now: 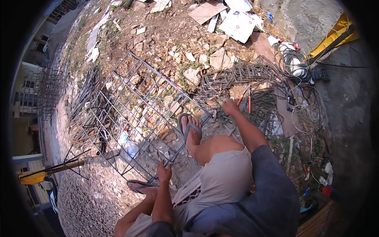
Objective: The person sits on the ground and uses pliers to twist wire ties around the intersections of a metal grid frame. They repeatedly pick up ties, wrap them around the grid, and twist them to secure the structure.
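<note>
Grey metal lattice (170,83) lies over stony rubble (221,59), its near edge touching the left hand (164,172); the right hand (229,106) curls beside red-handled pliers (249,103). Whether either hand pinches anything cannot be told.

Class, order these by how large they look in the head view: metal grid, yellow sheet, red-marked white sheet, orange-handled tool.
1. Metal grid
2. Yellow sheet and red-marked white sheet: too alike to rank
3. Orange-handled tool
</note>
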Tool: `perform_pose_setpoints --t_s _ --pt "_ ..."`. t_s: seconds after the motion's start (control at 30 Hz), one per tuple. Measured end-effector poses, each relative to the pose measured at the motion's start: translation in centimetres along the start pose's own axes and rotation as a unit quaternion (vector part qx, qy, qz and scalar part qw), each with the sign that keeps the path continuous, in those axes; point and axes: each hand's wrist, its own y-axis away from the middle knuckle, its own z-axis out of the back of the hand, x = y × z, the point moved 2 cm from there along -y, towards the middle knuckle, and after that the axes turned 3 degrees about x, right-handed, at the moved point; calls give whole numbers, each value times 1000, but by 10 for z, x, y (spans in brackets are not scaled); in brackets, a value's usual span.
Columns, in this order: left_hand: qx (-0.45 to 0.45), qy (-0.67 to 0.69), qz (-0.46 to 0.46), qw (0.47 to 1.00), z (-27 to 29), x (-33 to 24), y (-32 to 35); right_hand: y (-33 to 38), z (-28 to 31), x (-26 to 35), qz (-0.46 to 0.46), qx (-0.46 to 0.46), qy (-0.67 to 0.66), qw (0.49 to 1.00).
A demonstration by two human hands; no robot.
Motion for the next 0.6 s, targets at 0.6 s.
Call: perform_pose_setpoints --t_s 0.6 --pt "-4 0 81 997 -18 -12 -5 -14 47 16 76 91 351 929"
